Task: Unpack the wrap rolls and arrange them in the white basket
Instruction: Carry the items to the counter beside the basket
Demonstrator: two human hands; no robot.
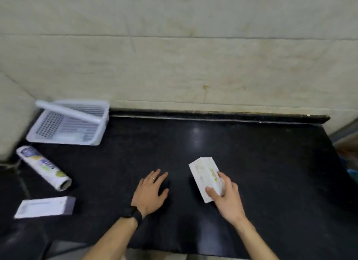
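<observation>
My right hand point(225, 196) grips the near end of a white wrap box point(203, 174) with green print, tilted up off the black counter. My left hand point(150, 192) hovers flat beside it, fingers spread and holding nothing. At the far left corner stands the white perforated basket point(96, 132). One long white roll point(67, 111) leans across its top, and a pale item lies inside on its floor. A printed wrap roll point(43, 167) lies on the counter in front of the basket. A white and grey box point(45, 207) lies near the left front.
The black counter point(251, 163) ends at a tiled wall behind and at a front edge close to my arms. Its right side stops at a drop, with blurred items beyond it.
</observation>
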